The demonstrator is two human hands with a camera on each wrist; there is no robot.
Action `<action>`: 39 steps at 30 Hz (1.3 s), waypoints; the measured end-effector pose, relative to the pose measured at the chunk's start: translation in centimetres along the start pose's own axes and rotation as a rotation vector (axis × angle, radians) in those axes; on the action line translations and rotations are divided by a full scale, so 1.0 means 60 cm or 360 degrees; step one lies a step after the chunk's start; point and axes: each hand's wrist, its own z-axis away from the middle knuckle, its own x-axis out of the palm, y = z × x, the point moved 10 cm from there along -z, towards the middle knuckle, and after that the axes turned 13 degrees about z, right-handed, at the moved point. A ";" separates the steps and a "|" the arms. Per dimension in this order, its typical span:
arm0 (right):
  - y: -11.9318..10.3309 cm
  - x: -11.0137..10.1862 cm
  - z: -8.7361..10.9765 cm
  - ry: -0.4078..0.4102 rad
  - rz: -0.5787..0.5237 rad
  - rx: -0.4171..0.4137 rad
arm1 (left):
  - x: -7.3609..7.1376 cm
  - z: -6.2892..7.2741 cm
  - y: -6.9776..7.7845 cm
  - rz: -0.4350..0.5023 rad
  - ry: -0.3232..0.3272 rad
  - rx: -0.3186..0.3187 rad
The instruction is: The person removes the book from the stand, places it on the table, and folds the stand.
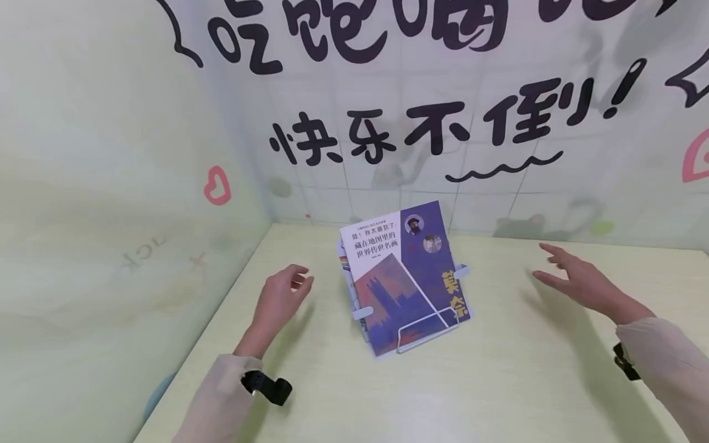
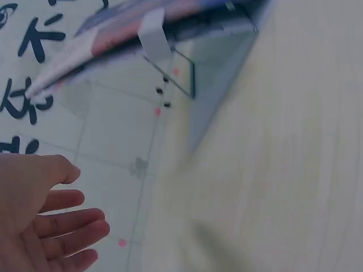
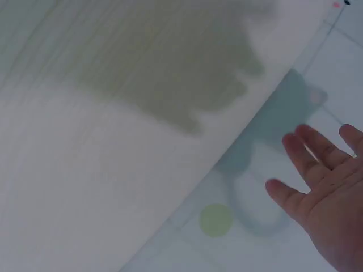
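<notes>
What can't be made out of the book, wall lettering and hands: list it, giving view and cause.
Head: inside of the book, hidden by its front cover.
Head: tops of the upper wall lettering, cut off by the top edge.
Left wrist: the book's upper part, cut off by the top edge; the rest is blurred.
Right wrist: part of the right hand, cut off by the right edge.

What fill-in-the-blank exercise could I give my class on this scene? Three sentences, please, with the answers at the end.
The front of the upright book shows ____ (a number) round pictures.
The person's left grip and right grip hold ____ (something or nothing).
The heart on the wall to the left of the book is ____ (pink or green).

Missing words: two; nothing; pink.
</notes>
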 end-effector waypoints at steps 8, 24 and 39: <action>-0.140 0.004 -0.066 0.0113 -0.0289 -0.0215 | 0.034 0.024 0.078 0.0730 0.0065 -0.0070; -0.204 0.031 -0.135 0.0006 -0.0499 -0.0188 | 0.070 0.013 0.083 0.0714 0.0009 -0.0211; -0.196 0.037 -0.142 0.0110 -0.0511 -0.0026 | 0.084 0.019 0.098 0.0742 0.0147 -0.0176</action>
